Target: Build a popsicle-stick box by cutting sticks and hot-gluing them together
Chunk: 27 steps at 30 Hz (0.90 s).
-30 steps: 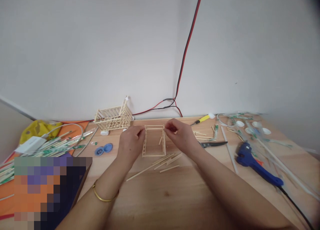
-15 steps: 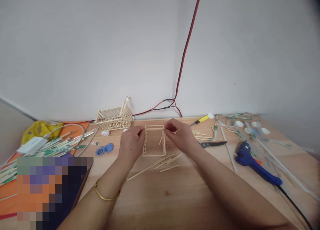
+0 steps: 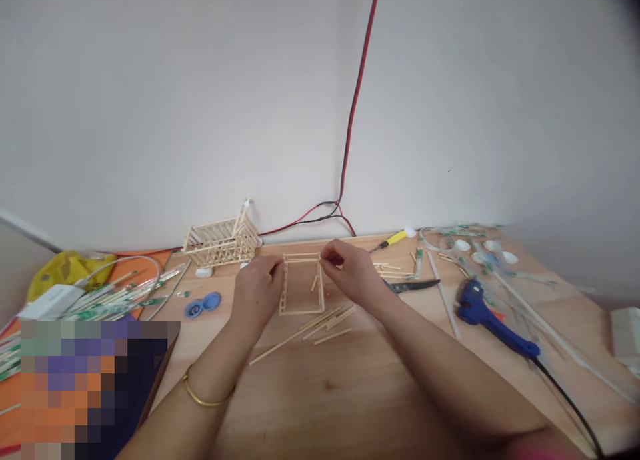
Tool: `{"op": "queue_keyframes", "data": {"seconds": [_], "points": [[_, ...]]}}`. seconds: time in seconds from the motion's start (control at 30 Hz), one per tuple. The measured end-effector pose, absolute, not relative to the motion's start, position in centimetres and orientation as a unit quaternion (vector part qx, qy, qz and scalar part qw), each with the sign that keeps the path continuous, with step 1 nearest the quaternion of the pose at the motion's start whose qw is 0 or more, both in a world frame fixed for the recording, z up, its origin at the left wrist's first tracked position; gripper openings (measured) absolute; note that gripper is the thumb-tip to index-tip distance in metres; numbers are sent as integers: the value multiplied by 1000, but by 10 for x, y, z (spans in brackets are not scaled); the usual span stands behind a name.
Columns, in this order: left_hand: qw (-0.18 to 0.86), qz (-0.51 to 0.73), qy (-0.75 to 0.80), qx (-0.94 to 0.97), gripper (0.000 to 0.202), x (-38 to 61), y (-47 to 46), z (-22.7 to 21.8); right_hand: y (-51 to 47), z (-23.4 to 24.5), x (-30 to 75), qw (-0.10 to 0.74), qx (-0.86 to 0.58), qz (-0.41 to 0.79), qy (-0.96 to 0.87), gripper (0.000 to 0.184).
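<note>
A small rectangular frame of thin wooden sticks point(image 3: 301, 311) stands on the wooden table between my hands. My left hand point(image 3: 259, 290) pinches its far left corner with thumb and forefinger. At the far right corner, the fingertips of my right hand point(image 3: 345, 267) are closed on the frame or the end of its top stick. A stick spans the far side between both hands. Several loose wooden sticks point(image 3: 320, 323) lie just in front of the frame.
Behind on the left stands a cart-like stick model point(image 3: 220, 243) with white wheels. Blue caps point(image 3: 203, 305) lie nearby. On the right are a blue glue gun point(image 3: 495, 320), a dark blade point(image 3: 415, 286), a yellow-handled tool point(image 3: 397, 239) and plastic wrappers. Packaged sticks point(image 3: 107, 300) cover the left side.
The view has shifted slightly, so everything appears a little further left. Both hands keep their hold at the frame's far corners with hardly any movement.
</note>
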<state>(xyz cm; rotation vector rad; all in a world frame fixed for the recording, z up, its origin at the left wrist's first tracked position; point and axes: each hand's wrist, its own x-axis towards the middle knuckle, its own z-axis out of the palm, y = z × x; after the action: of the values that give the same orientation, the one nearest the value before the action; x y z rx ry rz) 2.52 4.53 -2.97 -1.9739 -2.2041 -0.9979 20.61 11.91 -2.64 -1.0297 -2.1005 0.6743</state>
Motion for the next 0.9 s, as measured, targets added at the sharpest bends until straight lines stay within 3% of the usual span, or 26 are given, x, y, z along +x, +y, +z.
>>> {"op": "queue_keyframes", "data": {"seconds": [0.23, 0.7, 0.9], "points": [[0, -315, -707, -633, 25, 23, 46, -29, 118, -24, 206, 347, -389, 257, -814, 8], [133, -231, -610, -746, 25, 48, 9, 28, 73, 31, 242, 370, -317, 296, -822, 9], [67, -184, -520, -832, 20, 77, 0, 23, 42, 26, 257, 357, -345, 314, -810, 8]]}}
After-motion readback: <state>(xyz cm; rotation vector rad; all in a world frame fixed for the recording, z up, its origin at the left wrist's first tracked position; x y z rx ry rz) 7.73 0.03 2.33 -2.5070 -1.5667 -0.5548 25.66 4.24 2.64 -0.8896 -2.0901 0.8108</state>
